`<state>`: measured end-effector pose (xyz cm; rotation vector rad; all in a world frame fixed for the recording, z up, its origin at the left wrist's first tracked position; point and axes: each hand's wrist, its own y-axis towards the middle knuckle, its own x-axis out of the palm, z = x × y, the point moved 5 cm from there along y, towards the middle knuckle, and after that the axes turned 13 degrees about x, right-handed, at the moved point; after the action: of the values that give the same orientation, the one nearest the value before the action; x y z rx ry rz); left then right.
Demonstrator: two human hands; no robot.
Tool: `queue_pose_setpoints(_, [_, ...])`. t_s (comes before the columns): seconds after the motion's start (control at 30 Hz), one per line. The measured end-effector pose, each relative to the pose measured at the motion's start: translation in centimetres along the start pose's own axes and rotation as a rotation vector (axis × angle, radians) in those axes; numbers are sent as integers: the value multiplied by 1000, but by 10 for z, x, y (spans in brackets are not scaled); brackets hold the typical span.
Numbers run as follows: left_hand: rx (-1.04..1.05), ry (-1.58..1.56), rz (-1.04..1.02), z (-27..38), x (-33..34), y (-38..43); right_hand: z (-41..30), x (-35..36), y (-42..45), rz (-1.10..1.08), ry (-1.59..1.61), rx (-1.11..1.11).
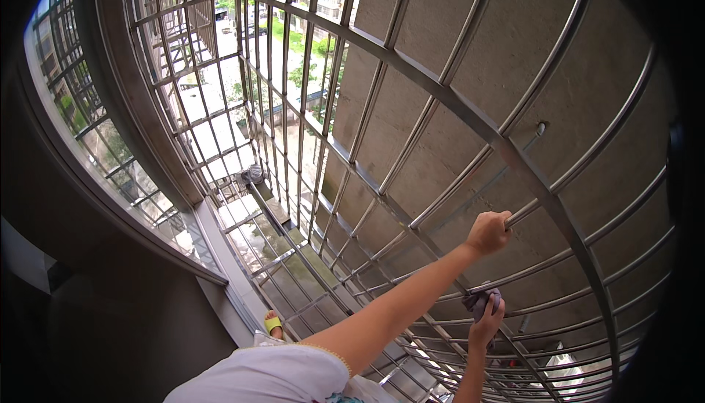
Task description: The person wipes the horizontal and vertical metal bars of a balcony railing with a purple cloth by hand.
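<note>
My left hand is closed around one round bar of a stainless steel window cage, with the arm stretched across the view. Lower and to the right, my right hand holds a bunched dark purple-grey cloth against a neighbouring bar. Part of the cloth hangs behind the hand. The bars run from flat metal crosspieces, and a bare concrete wall stands behind them.
A foot in a yellow-green slipper rests by the window sill. The cage floor is barred, with the ground far below. A sliding window frame is at left. A white plastic bag hangs at lower right. A pipe end sticks out of the wall.
</note>
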<state>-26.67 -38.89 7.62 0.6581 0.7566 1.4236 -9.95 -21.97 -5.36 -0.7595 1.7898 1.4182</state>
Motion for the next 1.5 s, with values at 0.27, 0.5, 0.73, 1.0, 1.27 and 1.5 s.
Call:
queue_pose_setpoints(0.27, [30, 37, 55, -2, -1, -2, -36, 18, 16, 47, 329, 581])
queue_pose_setpoints(0.5, [38, 47, 59, -4, 2, -2, -39, -32, 57, 66, 1268, 828])
queue_pose_setpoints(0.73, [-1, 29, 25, -3, 0, -2, -66, -141, 129, 576, 1062, 708])
queue_pose_setpoints(1.0, [16, 73, 48, -9, 2, -3, -66, -85, 109, 681, 526, 574])
queue_pose_setpoints(1.27, [17, 74, 43, -4, 3, -1, -34, 27, 23, 317, 400, 596])
queue_pose_setpoints(1.5, [16, 51, 44, -4, 0, -3, -52, -2, 8, 175, 457, 722])
